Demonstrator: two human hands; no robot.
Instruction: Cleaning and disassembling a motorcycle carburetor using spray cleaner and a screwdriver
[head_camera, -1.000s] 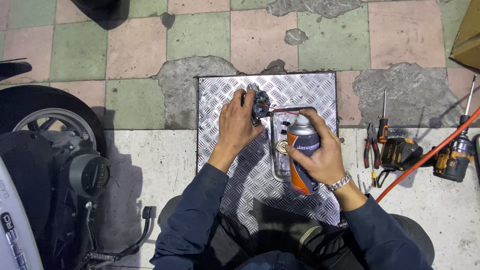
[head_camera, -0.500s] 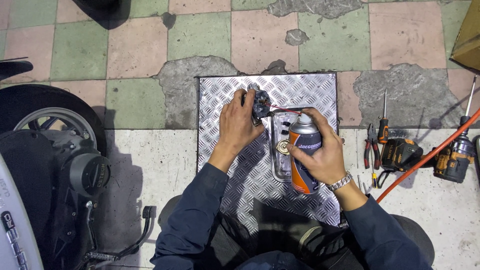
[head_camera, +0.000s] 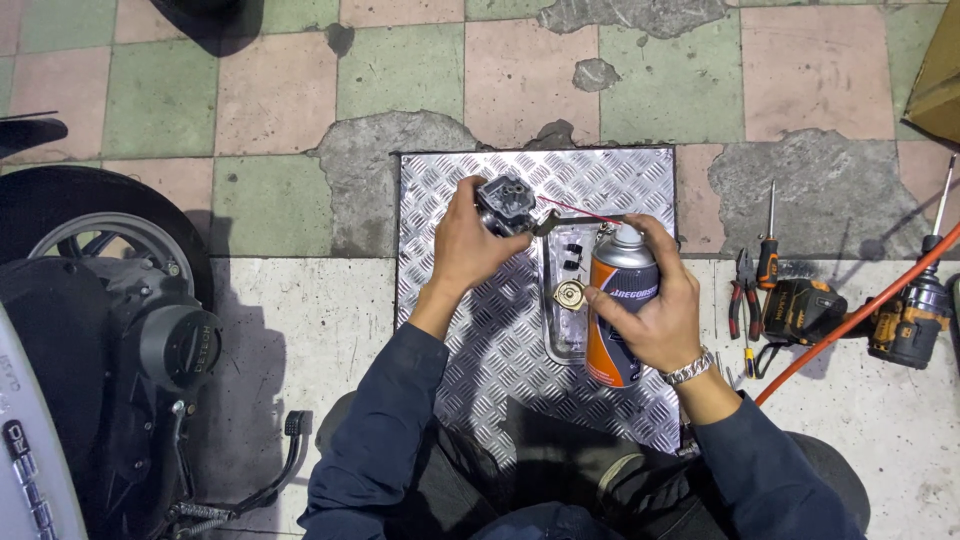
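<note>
At the far left of the floor stands a scooter (head_camera: 110, 350), its rear wheel (head_camera: 95, 240) and black engine casing filling that side, with a kickstand pedal (head_camera: 297, 423) jutting toward the seated person. Between the scooter and the diamond-tread metal plate (head_camera: 470, 330) lies a strip of bare pale concrete. The plate rests flat on the floor, its far edge against cracked green and pink tiles, its near edge hidden under the person's knees.

The left hand (head_camera: 470, 245) reaches forward over the plate's left half, forearm angled up and right in a dark blue sleeve, its fingers wrapped around a small dark carburetor (head_camera: 505, 205) held above the plate's far part. A thin red straw (head_camera: 578, 210) runs from the carburetor to the nozzle of a spray can (head_camera: 618, 310). The right hand (head_camera: 655, 315) grips this orange and grey can upright, fingers curled round its body and the index finger up at the cap; a metal watch (head_camera: 690, 368) sits at the wrist. Just beneath the can lies a shallow metal tray (head_camera: 560, 300) holding small parts, a round brass one among them.

Right of the plate, well apart from the hands, lie pliers (head_camera: 740, 295), a screwdriver (head_camera: 768, 240), a cordless drill (head_camera: 905, 320) and an orange hose (head_camera: 860, 315) crossing diagonally.
</note>
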